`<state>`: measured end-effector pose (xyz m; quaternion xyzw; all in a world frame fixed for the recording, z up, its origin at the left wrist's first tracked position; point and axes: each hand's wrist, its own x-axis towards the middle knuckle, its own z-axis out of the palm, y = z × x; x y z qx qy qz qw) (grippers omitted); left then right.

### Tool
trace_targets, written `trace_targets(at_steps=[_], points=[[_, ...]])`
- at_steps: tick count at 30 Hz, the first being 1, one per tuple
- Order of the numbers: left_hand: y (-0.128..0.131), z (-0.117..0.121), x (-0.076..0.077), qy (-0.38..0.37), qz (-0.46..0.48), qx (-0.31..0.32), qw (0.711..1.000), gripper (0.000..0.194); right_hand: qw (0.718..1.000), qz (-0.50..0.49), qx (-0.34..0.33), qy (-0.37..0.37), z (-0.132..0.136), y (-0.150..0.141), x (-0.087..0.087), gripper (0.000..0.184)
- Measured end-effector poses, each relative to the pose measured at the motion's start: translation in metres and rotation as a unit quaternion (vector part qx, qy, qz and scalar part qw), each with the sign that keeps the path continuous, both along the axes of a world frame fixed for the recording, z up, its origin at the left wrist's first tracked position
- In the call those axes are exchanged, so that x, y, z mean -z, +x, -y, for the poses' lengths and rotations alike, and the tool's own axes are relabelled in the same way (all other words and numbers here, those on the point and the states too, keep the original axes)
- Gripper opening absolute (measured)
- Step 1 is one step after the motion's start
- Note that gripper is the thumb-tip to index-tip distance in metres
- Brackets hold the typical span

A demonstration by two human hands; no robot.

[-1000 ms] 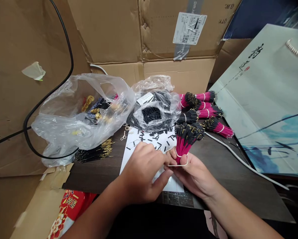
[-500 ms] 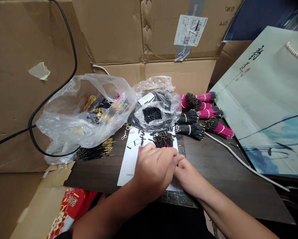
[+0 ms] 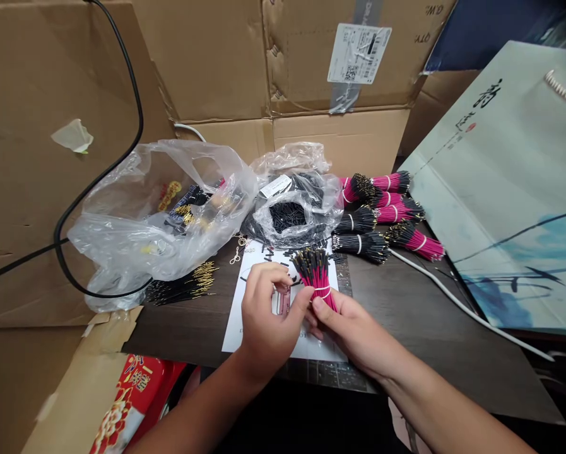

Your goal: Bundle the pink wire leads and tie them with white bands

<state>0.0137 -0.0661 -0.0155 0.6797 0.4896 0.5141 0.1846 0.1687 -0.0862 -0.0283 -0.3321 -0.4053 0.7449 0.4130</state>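
My right hand [image 3: 346, 315] is closed around the lower end of a bundle of pink wires [image 3: 318, 272]. The bundle's black sleeves and gold tips fan out upward, and a white rubber band [image 3: 322, 292] circles it. My left hand [image 3: 272, 309] is curved with thumb and fingers apart; its thumb tip reaches the bundle's side near the band. Beneath the hands lies a white paper sheet [image 3: 238, 334] with loose short black tubes [image 3: 268, 255] on it. A small pinkish item [image 3: 284, 301], partly hidden, shows behind my left hand.
A clear bag of black tubes [image 3: 288, 216] stands behind the paper. To its right lie banded black bundles [image 3: 361, 246] and pink bundles [image 3: 422, 243]. At left are a plastic bag [image 3: 122, 246] and loose black wires [image 3: 183, 287]. Cardboard [image 3: 216, 63] walls the back; a white cable [image 3: 453, 296] crosses the right.
The hands were clasped together over the bundle. Now the left hand has moved off to the left and its fingers have opened, uncovering the white band around the bundle in the right hand.
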Motion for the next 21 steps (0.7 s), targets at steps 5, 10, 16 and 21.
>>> trace_targets(at_steps=[5,10,16,21], points=[[-0.002,0.000,-0.004,-0.398,0.163,0.296,0.852,0.050,0.997,0.032,-0.063,0.037,0.005,-0.006,-0.002,0.036],[0.001,-0.006,-0.019,-0.400,0.255,0.348,0.809,0.028,0.932,0.253,-0.015,0.260,0.006,0.004,-0.018,0.032],[-0.006,-0.017,-0.029,-0.416,0.395,0.380,0.726,0.016,0.812,0.417,0.067,0.403,0.001,0.045,-0.052,0.013],[-0.008,-0.029,-0.035,-0.528,0.401,0.484,0.571,0.021,0.634,0.466,0.256,0.562,-0.006,0.048,-0.070,0.026]])
